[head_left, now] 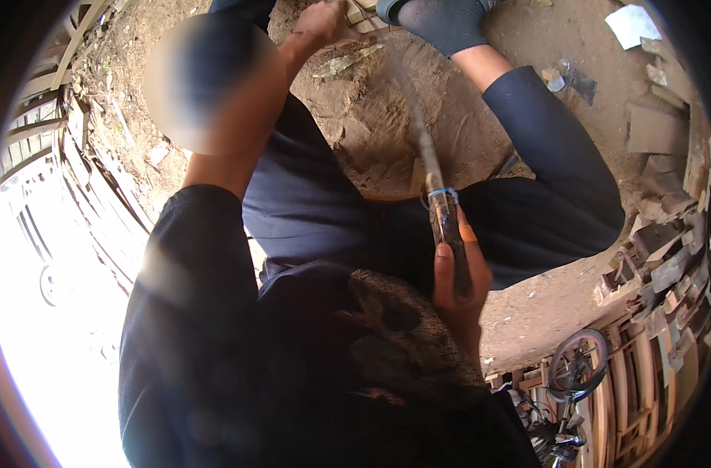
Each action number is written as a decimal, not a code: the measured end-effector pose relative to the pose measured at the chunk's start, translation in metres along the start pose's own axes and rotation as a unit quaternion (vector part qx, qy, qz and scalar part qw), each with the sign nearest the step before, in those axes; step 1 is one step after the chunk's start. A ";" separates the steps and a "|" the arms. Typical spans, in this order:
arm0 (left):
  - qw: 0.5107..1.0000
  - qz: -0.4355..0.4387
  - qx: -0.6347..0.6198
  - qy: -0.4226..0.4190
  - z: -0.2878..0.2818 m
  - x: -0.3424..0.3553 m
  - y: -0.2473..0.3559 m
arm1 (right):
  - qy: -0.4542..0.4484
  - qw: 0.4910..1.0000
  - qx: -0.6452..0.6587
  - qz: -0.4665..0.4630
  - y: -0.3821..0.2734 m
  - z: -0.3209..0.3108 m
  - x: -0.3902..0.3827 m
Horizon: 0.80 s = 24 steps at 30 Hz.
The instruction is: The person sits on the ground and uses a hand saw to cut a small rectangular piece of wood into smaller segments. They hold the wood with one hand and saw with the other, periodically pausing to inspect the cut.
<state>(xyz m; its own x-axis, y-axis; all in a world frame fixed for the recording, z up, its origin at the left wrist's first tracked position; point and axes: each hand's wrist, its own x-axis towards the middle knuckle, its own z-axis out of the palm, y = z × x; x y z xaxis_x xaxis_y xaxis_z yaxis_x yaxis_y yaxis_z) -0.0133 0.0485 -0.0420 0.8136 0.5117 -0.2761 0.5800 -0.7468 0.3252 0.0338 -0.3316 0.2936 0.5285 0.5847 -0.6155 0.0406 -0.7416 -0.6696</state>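
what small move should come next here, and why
I'd probably ease the left hand slightly away from the long blade: near the picture's top edge, the blade's far part runs between that hand and the socked foot, while the right hand grips its handle.

The top point(293, 374) is black, its front bearing a large speckled tan print point(418, 312) with dark shapes and small reddish marks. The left sleeve point(203, 234) is plain black, the arm bare beyond its hem. The trousers point(558, 148) are dark navy, ending above a dark grey sock point(445, 23). An orange band point(467, 233) shows on one finger of the right grip point(465, 282).
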 end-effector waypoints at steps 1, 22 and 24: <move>1.000 -0.011 0.023 -0.016 0.001 -0.003 0.001 | -0.007 1.000 0.001 -0.023 0.006 -0.001 -0.003; 0.995 -0.013 0.095 -0.002 -0.015 -0.015 0.021 | -0.018 0.996 0.018 -0.091 0.005 -0.004 -0.007; 0.995 0.001 0.095 -0.015 -0.024 -0.014 0.024 | -0.011 0.996 0.009 -0.091 0.007 -0.001 -0.005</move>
<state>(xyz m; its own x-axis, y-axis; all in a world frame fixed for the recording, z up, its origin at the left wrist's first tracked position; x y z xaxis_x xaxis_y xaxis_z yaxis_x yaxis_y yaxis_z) -0.0092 0.0337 -0.0082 0.8118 0.4984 -0.3042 0.5575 -0.8166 0.1498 0.0324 -0.3400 0.2921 0.4954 0.7160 -0.4920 0.1183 -0.6166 -0.7783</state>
